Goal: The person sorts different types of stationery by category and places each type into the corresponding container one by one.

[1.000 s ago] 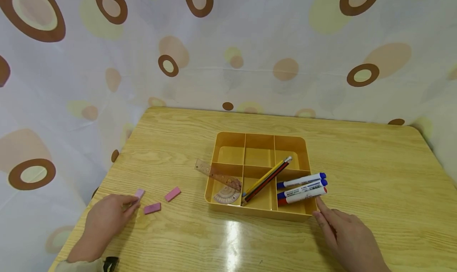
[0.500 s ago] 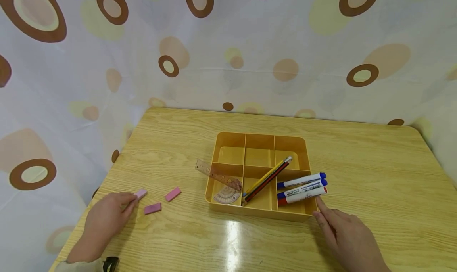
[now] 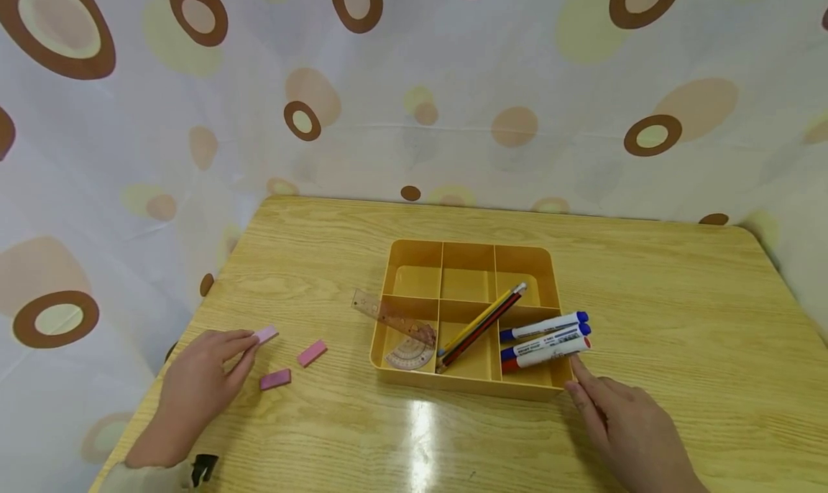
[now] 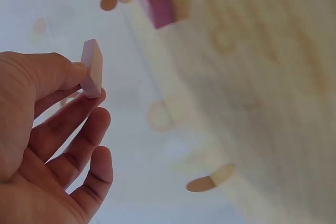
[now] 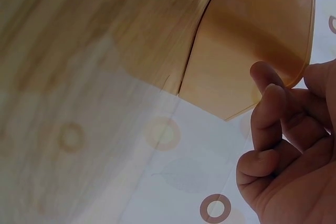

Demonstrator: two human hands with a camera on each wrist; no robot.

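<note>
My left hand (image 3: 200, 378) pinches a light pink eraser (image 4: 92, 69) between thumb and forefinger, just above the table's left side; the other fingers are loosely bent. Two darker pink erasers (image 3: 313, 353) (image 3: 275, 379) lie on the table to its right. My right hand (image 3: 637, 432) holds the near right corner of a yellow divided tray (image 3: 453, 383), thumb and forefinger at the corner. In the tray's front row sit a ruler (image 3: 394, 318) with a protractor (image 3: 410, 353), several pencils (image 3: 481, 325), and several whiteboard markers (image 3: 546, 353) poking over the right rim.
The wooden table (image 3: 323, 435) has a patterned cloth (image 3: 414, 83) hanging behind it and at both sides. The ruler sticks out past the tray's left rim. The pencils lean across the divider toward the back right compartment.
My left hand has lifted the light pink eraser and moved slightly up and to the right with it. The right hand and the tray stay in place.
</note>
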